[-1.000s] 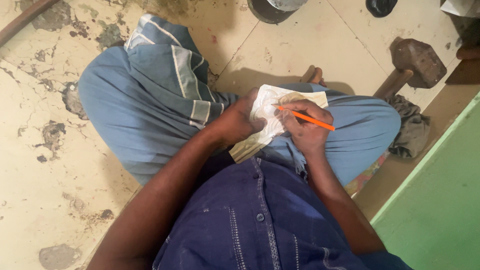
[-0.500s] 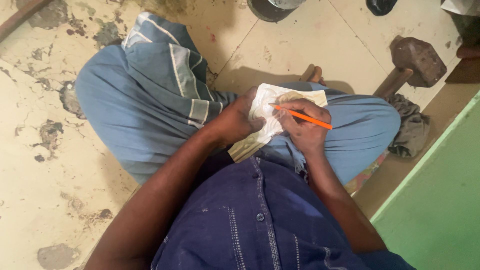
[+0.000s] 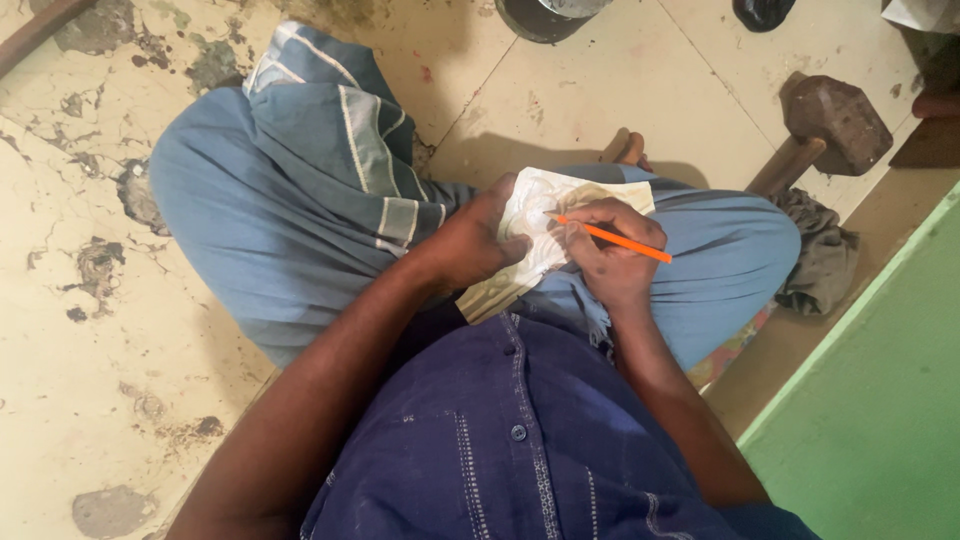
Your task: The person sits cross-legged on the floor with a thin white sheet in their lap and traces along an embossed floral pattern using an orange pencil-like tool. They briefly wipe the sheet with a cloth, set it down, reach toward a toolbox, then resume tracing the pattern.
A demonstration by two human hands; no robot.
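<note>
A pale flat slab with carved relief (image 3: 545,215) rests on my lap, over blue cloth (image 3: 300,190) that covers my crossed legs. My left hand (image 3: 472,243) grips the slab's left edge and holds it steady. My right hand (image 3: 610,250) holds an orange pencil (image 3: 612,239), whose tip touches the slab's upper middle. The lower part of the slab is hidden under both hands.
A heavy mallet with a dark head (image 3: 835,120) and wooden handle lies on the tiled floor at the right. A grey rag (image 3: 820,255) lies beside my right knee. A green wall (image 3: 880,400) stands at the right. A round dark container (image 3: 545,15) sits at the top.
</note>
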